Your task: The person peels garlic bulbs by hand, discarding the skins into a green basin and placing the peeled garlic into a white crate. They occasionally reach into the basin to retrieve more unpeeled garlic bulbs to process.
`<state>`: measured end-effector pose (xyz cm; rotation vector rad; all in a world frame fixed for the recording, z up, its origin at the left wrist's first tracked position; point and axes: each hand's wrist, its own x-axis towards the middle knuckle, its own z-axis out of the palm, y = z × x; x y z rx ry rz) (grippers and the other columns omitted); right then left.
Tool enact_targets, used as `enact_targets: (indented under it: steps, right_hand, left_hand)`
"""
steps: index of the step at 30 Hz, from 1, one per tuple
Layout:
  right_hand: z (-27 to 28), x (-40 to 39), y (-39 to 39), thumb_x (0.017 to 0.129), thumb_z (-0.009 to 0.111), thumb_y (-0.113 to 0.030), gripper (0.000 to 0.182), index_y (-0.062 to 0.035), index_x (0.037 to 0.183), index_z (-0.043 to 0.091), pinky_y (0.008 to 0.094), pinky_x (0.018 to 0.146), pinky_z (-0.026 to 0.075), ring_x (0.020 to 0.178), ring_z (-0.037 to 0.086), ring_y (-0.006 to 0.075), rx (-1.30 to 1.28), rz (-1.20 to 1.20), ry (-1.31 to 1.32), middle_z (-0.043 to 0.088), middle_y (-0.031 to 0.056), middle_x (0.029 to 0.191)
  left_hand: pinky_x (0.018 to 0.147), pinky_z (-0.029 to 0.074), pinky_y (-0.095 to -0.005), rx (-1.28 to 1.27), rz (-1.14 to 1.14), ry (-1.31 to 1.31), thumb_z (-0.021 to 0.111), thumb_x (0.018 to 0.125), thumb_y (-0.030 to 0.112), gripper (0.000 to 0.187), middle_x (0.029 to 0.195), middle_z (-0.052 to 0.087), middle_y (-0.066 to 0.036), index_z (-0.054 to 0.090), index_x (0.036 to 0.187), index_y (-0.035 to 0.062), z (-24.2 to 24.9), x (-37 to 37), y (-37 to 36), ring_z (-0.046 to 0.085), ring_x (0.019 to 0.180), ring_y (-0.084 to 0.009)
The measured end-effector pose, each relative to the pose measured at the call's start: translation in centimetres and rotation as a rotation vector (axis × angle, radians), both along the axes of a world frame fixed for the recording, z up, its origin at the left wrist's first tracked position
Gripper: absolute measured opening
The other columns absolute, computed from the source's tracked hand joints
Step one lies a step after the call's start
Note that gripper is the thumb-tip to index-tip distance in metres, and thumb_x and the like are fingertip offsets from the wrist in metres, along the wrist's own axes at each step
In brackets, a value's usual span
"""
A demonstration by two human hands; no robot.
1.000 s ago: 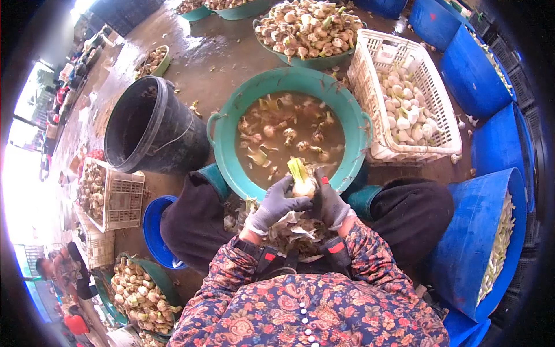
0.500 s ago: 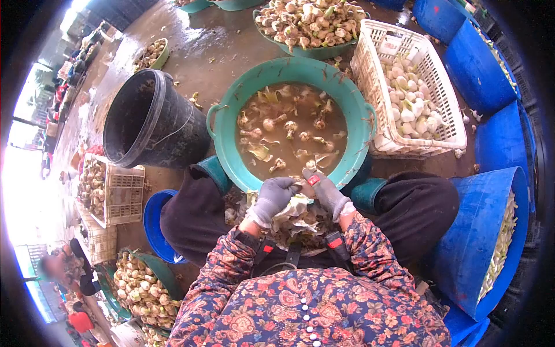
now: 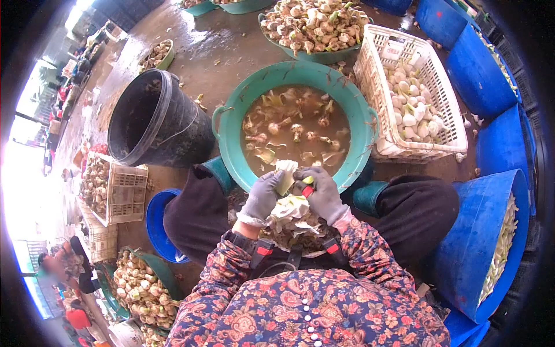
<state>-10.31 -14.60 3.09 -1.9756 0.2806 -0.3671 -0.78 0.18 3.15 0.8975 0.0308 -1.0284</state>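
**Gloved hands work a pale bulb over a basin of brown water**

Over the near rim of a round teal plastic basin full of muddy brown water, both hands meet on one vegetable. That vegetable, a whitish bulb with a pale green cut stalk, sits between the two palms, just above the basin's edge and close to the person's lap. The left hand, in a grey knit glove, curls its fingers around the bulb's left side. The right hand, gloved the same way, closes its fingers toward the bulb from the right and grips a small tool with a red handle; its blade cannot be made out. Below the hands, a heap of pale peeled skins lies in the lap between the knees.

More bulbs and loose scraps float in the basin. To its right stands a white plastic lattice crate holding cleaned white bulbs. Left of the basin, a black plastic bucket tilts on the wet concrete floor. Beyond the basin is a second teal bowl piled with unpeeled brown bulbs. At the person's right, a blue plastic tub holds pale green trimmed stalks.
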Motion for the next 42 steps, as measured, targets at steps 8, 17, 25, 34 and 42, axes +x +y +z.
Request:
enact_targets:
  steps: [8,17,25,34,42]
  right_hand:
    - [-2.9,0.0,-3.9,0.08,0.061,-0.042,0.03,-0.0125,0.081,0.059,0.0233,0.033,0.029,0.039,0.042,0.0087,1.294,-0.525,0.274,0.051,-0.0023,0.055]
    - [-1.8,-0.2,-4.1,0.086,0.05,-0.041,0.032,-0.0113,0.091,0.06,0.0208,0.039,0.032,0.044,0.046,0.009,1.423,-0.445,0.28,0.055,-0.0017,0.062]
    - [3.2,0.1,-8.3,0.083,0.052,-0.051,0.054,0.0004,0.099,0.056,0.0239,0.049,0.039,0.058,0.05,0.0105,1.581,-0.325,-0.286,0.058,0.0034,0.074]
    - [1.7,0.7,-8.6,0.086,0.053,-0.039,0.037,-0.0038,0.096,0.056,0.0264,0.052,0.045,0.058,0.055,0.0155,1.38,-0.389,0.177,0.057,0.0043,0.07]
    - [0.9,1.0,-7.4,0.088,0.052,-0.033,0.033,-0.0022,0.098,0.052,0.0231,0.049,0.046,0.057,0.055,0.0114,1.211,-0.483,0.172,0.057,0.0048,0.073]
  left_hand:
    - [0.073,0.046,-0.0262,-0.127,-0.181,-0.163,0.072,0.071,0.027,0.036,0.088,0.064,-0.007,0.063,0.089,-0.0034,6.8,-0.5,3.7,0.059,0.077,-0.015]
    - [0.07,0.044,-0.0258,0.372,-0.935,-0.737,0.061,0.077,0.031,0.041,0.081,0.063,-0.013,0.06,0.094,-0.0058,10.3,2.0,3.4,0.049,0.074,-0.0086]
    - [0.091,0.041,-0.0361,1.231,-0.797,-1.132,0.063,0.069,0.043,0.058,0.114,0.057,-0.014,0.054,0.116,0.0113,-5.1,7.2,-4.4,0.053,0.108,-0.027]
    - [0.091,0.041,-0.0372,1.121,-0.915,-1.09,0.062,0.07,0.04,0.054,0.111,0.056,-0.022,0.057,0.111,0.005,-16.7,7.5,-9.6,0.052,0.106,-0.0351]
    - [0.066,0.048,-0.0323,0.886,-0.795,-0.552,0.058,0.08,0.041,0.04,0.083,0.065,-0.014,0.064,0.091,0.0032,-14.6,9.6,-4.1,0.063,0.078,-0.0242]
